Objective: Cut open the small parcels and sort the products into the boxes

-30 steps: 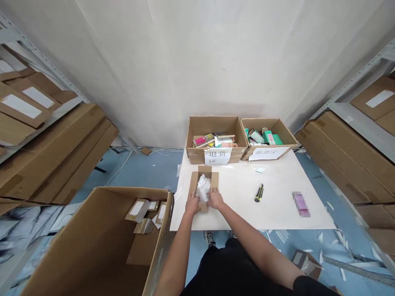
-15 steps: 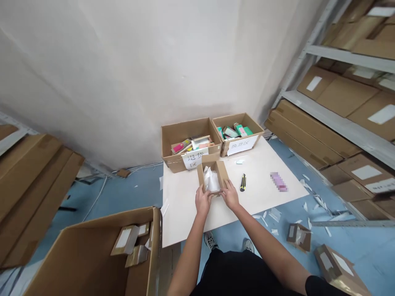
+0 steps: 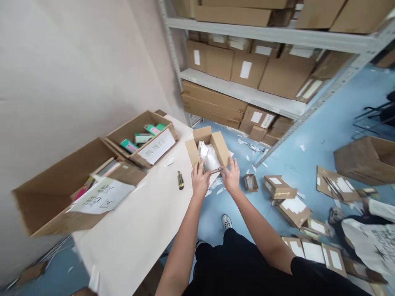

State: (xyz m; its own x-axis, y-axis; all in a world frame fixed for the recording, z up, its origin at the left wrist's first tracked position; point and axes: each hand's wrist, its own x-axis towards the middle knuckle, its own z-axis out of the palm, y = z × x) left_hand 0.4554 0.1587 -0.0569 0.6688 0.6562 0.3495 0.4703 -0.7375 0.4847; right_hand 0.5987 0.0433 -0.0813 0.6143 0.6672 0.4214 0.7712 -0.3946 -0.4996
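Both of my hands hold a small cardboard box (image 3: pixel 221 149) by its near side, over the right end of the table. Its flaps stand up, and crumpled white plastic wrapping (image 3: pixel 209 157) fills the inside. My left hand (image 3: pixel 200 180) is closed on the near left corner. At the near right corner, my right hand (image 3: pixel 231 176) grips the edge. What the wrapping covers, if anything, is hidden. A black and yellow box cutter (image 3: pixel 180 180) lies on the white table (image 3: pixel 148 213), left of my left hand.
Two labelled cartons (image 3: pixel 46 207) with small packages stand along the wall. A metal shelf (image 3: pixel 247 92) full of boxes rises ahead. Opened boxes (image 3: pixel 279 187) and paper scraps litter the blue floor at right. Another person's clothing (image 3: pixel 367 242) shows at the lower right.
My view has swung right toward the shelf. The small box has moved with both hands from the table's middle to its right end. The box cutter stays on the table.
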